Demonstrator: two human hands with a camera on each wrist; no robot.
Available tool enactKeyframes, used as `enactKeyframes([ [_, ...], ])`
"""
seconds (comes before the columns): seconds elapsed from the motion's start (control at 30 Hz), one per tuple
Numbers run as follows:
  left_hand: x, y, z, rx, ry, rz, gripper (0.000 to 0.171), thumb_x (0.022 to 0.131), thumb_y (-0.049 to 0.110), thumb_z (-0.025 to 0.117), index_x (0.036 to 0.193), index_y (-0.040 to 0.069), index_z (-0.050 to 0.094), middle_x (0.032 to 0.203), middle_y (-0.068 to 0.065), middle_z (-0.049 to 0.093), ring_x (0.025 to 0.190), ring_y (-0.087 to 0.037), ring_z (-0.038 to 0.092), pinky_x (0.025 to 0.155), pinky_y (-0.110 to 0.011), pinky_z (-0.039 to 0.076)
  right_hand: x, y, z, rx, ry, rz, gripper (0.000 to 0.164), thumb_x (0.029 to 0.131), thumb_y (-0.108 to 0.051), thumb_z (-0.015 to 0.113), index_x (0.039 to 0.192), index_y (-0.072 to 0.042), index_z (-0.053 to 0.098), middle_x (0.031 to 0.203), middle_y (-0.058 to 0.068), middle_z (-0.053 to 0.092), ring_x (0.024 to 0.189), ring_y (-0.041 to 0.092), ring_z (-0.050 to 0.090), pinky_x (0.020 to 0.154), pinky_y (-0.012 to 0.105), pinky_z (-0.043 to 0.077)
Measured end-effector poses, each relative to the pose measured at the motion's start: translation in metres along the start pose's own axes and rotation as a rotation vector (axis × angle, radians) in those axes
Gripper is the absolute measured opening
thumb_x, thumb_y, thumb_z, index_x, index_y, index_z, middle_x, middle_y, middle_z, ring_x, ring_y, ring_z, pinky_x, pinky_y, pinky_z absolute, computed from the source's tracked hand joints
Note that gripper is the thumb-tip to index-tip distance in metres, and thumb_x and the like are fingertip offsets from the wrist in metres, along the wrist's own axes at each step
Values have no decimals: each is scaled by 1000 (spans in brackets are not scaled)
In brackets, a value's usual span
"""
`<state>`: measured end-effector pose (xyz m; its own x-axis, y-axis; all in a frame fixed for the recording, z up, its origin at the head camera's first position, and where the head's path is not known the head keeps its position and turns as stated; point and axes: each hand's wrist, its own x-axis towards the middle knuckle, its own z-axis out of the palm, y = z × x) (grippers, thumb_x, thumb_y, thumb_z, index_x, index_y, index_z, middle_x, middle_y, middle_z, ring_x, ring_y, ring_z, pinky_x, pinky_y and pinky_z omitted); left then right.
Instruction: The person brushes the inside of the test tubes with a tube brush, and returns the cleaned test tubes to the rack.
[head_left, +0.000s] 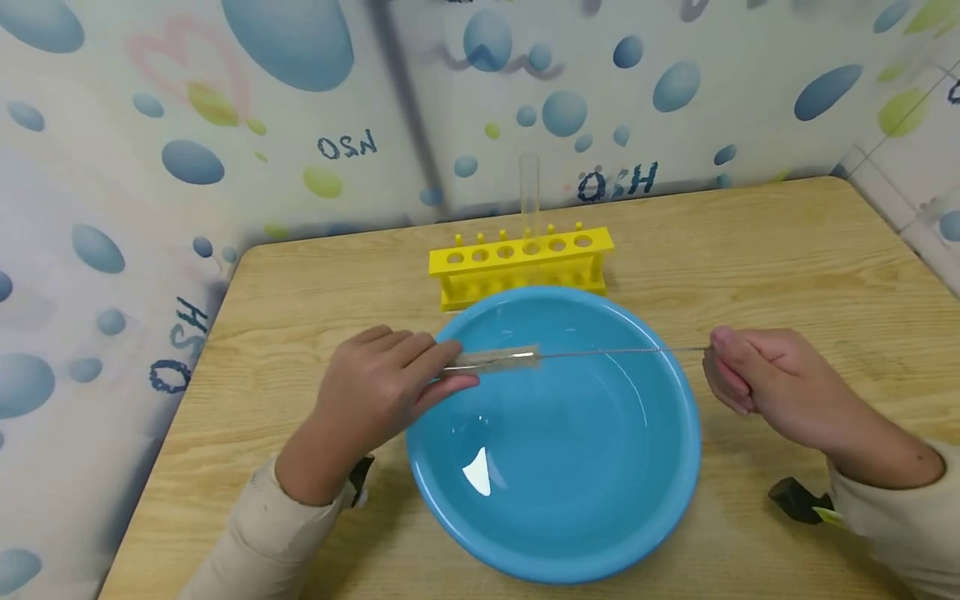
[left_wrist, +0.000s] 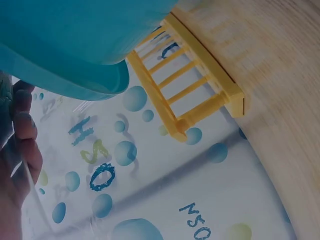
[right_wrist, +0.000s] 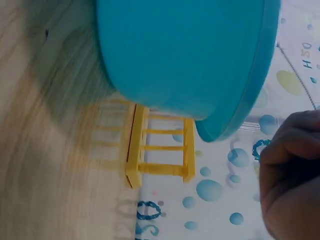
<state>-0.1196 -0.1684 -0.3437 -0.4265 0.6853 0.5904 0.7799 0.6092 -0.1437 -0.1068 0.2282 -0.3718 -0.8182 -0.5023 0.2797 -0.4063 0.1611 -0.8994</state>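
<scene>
Bubble-print walls (head_left: 487,92) are lining the far side; over a basin (head_left: 570,467), a left hand (head_left: 382,379) is gripping a glass tube (head_left: 495,360) running left-to-right, mouth pointing right, a right hand (head_left: 783,379) pinching the wire (head_left: 615,352).

A blue basin (head_left: 555,575) sits on the wood-grained table (head_left: 787,267), and just behind it stands a yellow rack (head_left: 518,260) with a row of six round holes on top and short pegs along its back edge. An upright clear tube (head_left: 529,196) occupies the fourth hole from the left, rising well above the rack. Behind the table, the pale wall (head_left: 420,33) carries blue and green drops, dark-blue lettering (head_left: 617,183) such as H2O, a faint pink heart (head_left: 180,54) and a dark slanting stripe (head_left: 408,100).
</scene>
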Motion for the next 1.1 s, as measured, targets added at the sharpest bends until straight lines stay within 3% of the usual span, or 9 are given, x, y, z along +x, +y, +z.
enactKeyframes([
  [0.1,3,0,1,-44,-23,6,49,102,50,50,94,7,73,67,-1,66,50,-15,55,50,-26,49,1,5,1,-91,68,-134,47,102,13,30,64,-11,43,57,-2,41,49,7,38,46,22,30],
  [0.17,4,1,0,-67,-49,3,50,103,50,47,94,7,73,67,0,66,49,-13,51,48,-24,46,3,7,1,-97,90,-208,47,100,15,32,64,-11,45,58,-3,41,51,5,38,47,21,29],
  [0.3,7,5,0,-81,-69,-17,43,100,49,56,93,9,72,67,0,67,47,-12,47,46,-22,43,8,9,0,76,57,-256,45,100,17,27,65,-6,42,57,-1,39,50,8,37,46,22,28],
  [0.43,11,9,0,-42,-46,-47,36,90,47,72,92,11,72,68,1,68,48,-13,52,47,-23,44,10,4,0,174,25,-92,47,106,8,21,64,-4,38,55,3,37,46,15,36,42,26,28],
  [0.57,13,12,0,6,-15,-54,36,79,45,83,94,12,75,70,0,68,54,-14,61,49,-25,47,8,-4,4,68,-39,137,49,111,-8,23,64,-7,37,53,5,37,43,20,38,40,28,31],
  [0.7,14,14,1,36,24,-40,38,75,42,87,97,12,78,74,-1,70,59,-15,65,52,-26,50,7,-8,8,32,-67,193,49,111,-12,24,64,-5,37,52,8,37,43,21,39,39,30,33],
  [0.87,14,15,1,47,33,-23,38,79,44,83,97,11,77,72,-1,68,57,-15,64,51,-26,49,5,-11,11,-46,-19,114,48,110,-4,26,64,-7,40,54,5,40,44,18,39,39,27,33],
  [1.0,14,16,1,17,0,-8,39,90,48,71,95,10,74,69,-1,66,52,-14,59,50,-25,48,4,-12,14,-202,16,-21,48,106,5,32,64,-15,43,55,-3,42,46,8,38,43,21,33],
  [1.1,14,17,2,-29,-23,4,37,92,46,69,94,10,72,68,1,66,49,-13,53,47,-23,44,5,-10,15,-304,53,-152,47,102,10,38,65,-18,45,56,-8,43,49,1,36,46,17,32],
])
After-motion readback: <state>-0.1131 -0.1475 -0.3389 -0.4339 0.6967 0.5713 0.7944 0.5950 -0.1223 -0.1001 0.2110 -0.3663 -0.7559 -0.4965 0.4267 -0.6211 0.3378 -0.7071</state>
